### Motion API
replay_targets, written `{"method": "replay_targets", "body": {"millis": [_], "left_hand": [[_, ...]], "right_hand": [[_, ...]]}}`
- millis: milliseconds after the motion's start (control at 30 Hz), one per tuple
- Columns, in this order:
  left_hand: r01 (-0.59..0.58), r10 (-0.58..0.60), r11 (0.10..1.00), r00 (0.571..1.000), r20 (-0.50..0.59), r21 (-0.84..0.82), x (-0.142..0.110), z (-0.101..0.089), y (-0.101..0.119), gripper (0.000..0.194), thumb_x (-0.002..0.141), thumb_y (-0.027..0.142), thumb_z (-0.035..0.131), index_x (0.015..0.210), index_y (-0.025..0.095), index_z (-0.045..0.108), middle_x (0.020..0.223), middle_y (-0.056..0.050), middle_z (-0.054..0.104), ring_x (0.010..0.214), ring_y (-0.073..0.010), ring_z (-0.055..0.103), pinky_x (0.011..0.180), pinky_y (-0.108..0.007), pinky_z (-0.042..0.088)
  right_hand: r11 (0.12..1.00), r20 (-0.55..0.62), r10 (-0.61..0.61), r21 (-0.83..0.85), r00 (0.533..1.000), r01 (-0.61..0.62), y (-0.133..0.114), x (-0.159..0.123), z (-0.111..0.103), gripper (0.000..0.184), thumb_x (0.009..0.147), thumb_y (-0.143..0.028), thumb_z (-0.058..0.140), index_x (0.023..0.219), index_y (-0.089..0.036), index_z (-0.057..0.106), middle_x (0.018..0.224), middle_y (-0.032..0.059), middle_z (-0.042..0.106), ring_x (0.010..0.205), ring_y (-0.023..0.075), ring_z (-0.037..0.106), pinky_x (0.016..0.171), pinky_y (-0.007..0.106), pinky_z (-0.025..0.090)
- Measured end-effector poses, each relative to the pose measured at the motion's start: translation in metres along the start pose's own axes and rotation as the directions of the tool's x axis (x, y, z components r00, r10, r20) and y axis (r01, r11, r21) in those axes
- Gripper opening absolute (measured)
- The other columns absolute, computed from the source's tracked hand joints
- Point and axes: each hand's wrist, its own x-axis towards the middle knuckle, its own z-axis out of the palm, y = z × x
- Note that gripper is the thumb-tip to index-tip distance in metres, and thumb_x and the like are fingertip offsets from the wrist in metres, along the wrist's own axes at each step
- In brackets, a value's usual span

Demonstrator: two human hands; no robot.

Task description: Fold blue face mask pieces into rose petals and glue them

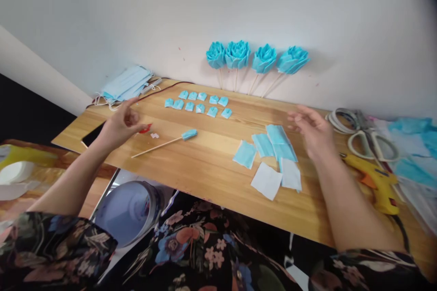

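Observation:
My left hand [120, 123] hovers over the left of the wooden table, thumb and index finger apart. Its thumb tip is beside a small red piece [145, 128] and tiny white scraps [154, 136]. Nearby lies a thin wooden stick [157, 147] with a rolled blue tip [190, 134]. On the right, my right hand [312, 129], slightly blurred, has loosely bent fingers apart with nothing visible in them. It is next to several cut squares of blue and white mask fabric [282, 142]. Small folded blue petals [200, 108] sit in two rows farther back.
Several blue fabric flowers [238, 54] on sticks lean against the wall. Masks [127, 82] are stacked at the back left, near a dark phone [92, 135]. Tape rolls [343, 120], scissors [372, 144] and a yellow glue gun [375, 182] lie right. A bucket [126, 211] stands below the front edge.

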Motion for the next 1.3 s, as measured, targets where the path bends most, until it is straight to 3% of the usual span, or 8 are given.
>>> {"method": "replay_targets", "body": {"millis": [167, 467, 600, 700, 867, 933, 1067, 1300], "left_hand": [[-0.180, 0.181, 0.984, 0.983, -0.039, 0.011, 0.000, -0.003, -0.002, 0.032, 0.073, 0.049, 0.074, 0.074, 0.017, 0.070, 0.100, -0.008, 0.068, 0.101, -0.0229, 0.063, 0.100, -0.040, 0.047], [-0.073, 0.062, 0.977, 0.996, -0.061, -0.201, -0.006, 0.001, -0.001, 0.053, 0.067, 0.049, 0.077, 0.113, 0.022, 0.071, 0.134, -0.011, 0.055, 0.103, -0.0243, 0.064, 0.091, -0.046, 0.058], [-0.120, 0.103, 0.939, 0.992, -0.071, -0.323, -0.013, -0.003, 0.019, 0.048, 0.069, 0.041, 0.078, 0.112, 0.022, 0.071, 0.125, -0.010, 0.056, 0.100, -0.0218, 0.064, 0.090, -0.042, 0.059], [-0.171, 0.139, 0.918, 0.984, -0.114, -0.357, -0.016, -0.005, 0.030, 0.043, 0.069, 0.039, 0.079, 0.108, 0.022, 0.072, 0.119, -0.009, 0.058, 0.097, -0.0204, 0.064, 0.088, -0.040, 0.059], [-0.150, 0.088, 0.878, 0.984, -0.155, -0.455, -0.017, -0.004, 0.034, 0.048, 0.071, 0.031, 0.079, 0.116, 0.020, 0.068, 0.109, -0.009, 0.062, 0.092, -0.0180, 0.065, 0.081, -0.034, 0.059], [-0.120, 0.063, 0.852, 0.990, -0.128, -0.510, -0.017, -0.005, 0.032, 0.051, 0.071, 0.029, 0.079, 0.119, 0.019, 0.066, 0.105, -0.008, 0.064, 0.088, -0.0169, 0.065, 0.074, -0.031, 0.059], [-0.101, 0.057, 0.817, 0.994, -0.094, -0.567, -0.015, -0.008, 0.028, 0.048, 0.071, 0.027, 0.080, 0.117, 0.020, 0.067, 0.111, -0.009, 0.062, 0.092, -0.0175, 0.066, 0.072, -0.029, 0.058], [-0.135, 0.107, 0.820, 0.991, -0.082, -0.556, -0.008, -0.008, 0.022, 0.041, 0.071, 0.029, 0.081, 0.110, 0.021, 0.070, 0.122, -0.010, 0.059, 0.100, -0.0199, 0.064, 0.080, -0.033, 0.057]], "right_hand": [[0.999, 0.005, -0.037, 0.021, 0.999, 0.037, 0.000, 0.000, -0.001, 0.037, 0.069, -0.028, 0.076, 0.105, -0.020, 0.071, 0.096, 0.0076, 0.075, 0.081, 0.0141, 0.068, 0.066, 0.026, 0.053], [0.999, 0.001, -0.042, 0.016, 0.999, 0.042, -0.003, -0.003, -0.001, 0.035, 0.069, -0.031, 0.076, 0.103, -0.023, 0.072, 0.096, 0.0077, 0.075, 0.080, 0.0167, 0.068, 0.068, 0.031, 0.053], [0.958, 0.131, -0.209, -0.169, 0.969, 0.230, -0.033, -0.016, 0.022, 0.032, 0.078, -0.030, 0.070, 0.109, -0.025, 0.071, 0.101, 0.0078, 0.075, 0.093, 0.0206, 0.069, 0.087, 0.041, 0.053], [0.872, 0.439, -0.302, -0.232, 0.846, 0.431, -0.070, -0.033, 0.070, 0.030, 0.082, -0.029, 0.066, 0.112, -0.028, 0.069, 0.107, 0.0032, 0.075, 0.100, 0.0214, 0.069, 0.094, 0.045, 0.052], [0.750, 0.790, -0.366, -0.062, 0.491, 0.659, -0.096, -0.070, 0.188, 0.020, 0.080, -0.018, 0.067, 0.098, -0.024, 0.067, 0.110, 0.0039, 0.072, 0.110, 0.0241, 0.063, 0.103, 0.046, 0.045], [0.794, 0.832, -0.336, -0.003, 0.442, 0.607, -0.086, -0.081, 0.232, 0.018, 0.080, -0.020, 0.067, 0.098, -0.021, 0.064, 0.109, 0.0058, 0.071, 0.109, 0.0234, 0.063, 0.102, 0.045, 0.045], [0.968, 0.856, -0.131, 0.003, 0.499, 0.249, -0.058, -0.092, 0.291, 0.037, 0.077, -0.033, 0.074, 0.107, -0.018, 0.057, 0.117, 0.0085, 0.066, 0.110, 0.0214, 0.062, 0.098, 0.042, 0.049], [0.981, 0.901, 0.035, 0.051, 0.433, -0.187, -0.050, -0.098, 0.327, 0.065, 0.074, -0.016, 0.076, 0.131, -0.022, 0.044, 0.096, 0.0015, 0.073, 0.097, 0.0200, 0.069, 0.095, 0.042, 0.053]]}}
